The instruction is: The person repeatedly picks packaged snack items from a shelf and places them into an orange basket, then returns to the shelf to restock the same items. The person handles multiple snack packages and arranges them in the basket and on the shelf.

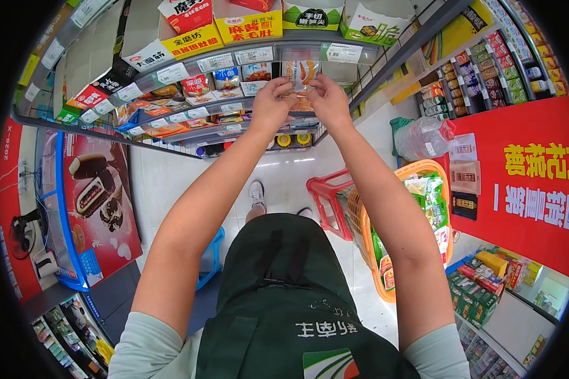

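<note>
A small white-and-orange snack packet (302,71) is upright between my hands, in front of the metal snack shelf (303,47). My left hand (274,105) pinches its left side with the fingertips. On the right edge, the fingers of my right hand (331,100) grip it too. Orange packaging (303,102) shows just below, between my thumbs; whether it is a separate packet, I cannot tell. Left of my hands, open boxes (227,78) of small snack packets stand on the same tier. Yellow cardboard display boxes (249,28) line the tier above, over a strip of price tags (253,55).
An orange plastic basket (381,291) filled with snack packets is at my right, beside a red plastic stool (329,182). A blue stool (212,258) stands at my left. Farther left is a freezer (102,203); a red-covered counter (517,180) lies right, near a clear plastic jar (419,137).
</note>
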A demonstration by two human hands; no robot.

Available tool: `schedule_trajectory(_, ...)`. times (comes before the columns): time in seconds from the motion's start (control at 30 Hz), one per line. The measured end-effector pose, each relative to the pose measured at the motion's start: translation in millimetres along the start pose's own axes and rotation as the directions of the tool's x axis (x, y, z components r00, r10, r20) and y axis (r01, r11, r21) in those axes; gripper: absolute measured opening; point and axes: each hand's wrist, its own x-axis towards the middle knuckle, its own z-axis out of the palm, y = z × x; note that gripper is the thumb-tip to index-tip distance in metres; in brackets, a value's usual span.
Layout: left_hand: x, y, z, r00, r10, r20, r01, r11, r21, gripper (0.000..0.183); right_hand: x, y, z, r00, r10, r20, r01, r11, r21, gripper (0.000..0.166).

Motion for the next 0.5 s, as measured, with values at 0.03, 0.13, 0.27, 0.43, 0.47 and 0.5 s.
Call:
schedule_trajectory(0.03,-0.3,0.7,-1.0,1.0,0.0,0.005,0.0,1.0,0.003,0.046,0.9,-2.7,0.6,1.0,0.003,-0.025,-0.004,1.0,-0.02,0.048)
schedule_trajectory(0.13,0.4,0.0,-1.6,1.0,0.011,0.01,-0.012,0.999,0.03,0.049,7.6,0.5,4.1,0.999,0.018,-0.037,-0.017,1.0,0.025,0.051)
schedule_trajectory(0.27,0.3,-0.2,-3.4,1.0,0.023,0.014,-0.024,0.997,0.072,0.051,18.9,-0.2,7.9,0.996,0.09,0.023,-0.09,0.996,0.005,0.052)
schedule_trajectory(0.43,2.8,-7.7,-5.3,0.999,0.046,0.009,-0.047,0.995,0.087,0.051,26.0,-1.9,20.2,0.974,0.206,0.093,-0.21,0.977,0.036,0.043)
schedule_trajectory(0.47,2.8,-8.1,-5.4,0.999,0.052,0.006,-0.052,0.995,0.088,0.051,25.8,-5.9,21.7,0.965,0.244,0.098,-0.251,0.966,0.068,0.041)
schedule_trajectory(0.5,2.1,-6.4,-5.4,0.999,0.045,0.005,-0.046,0.995,0.089,0.051,24.9,-11.8,21.7,0.958,0.269,0.098,-0.278,0.955,0.099,0.042)
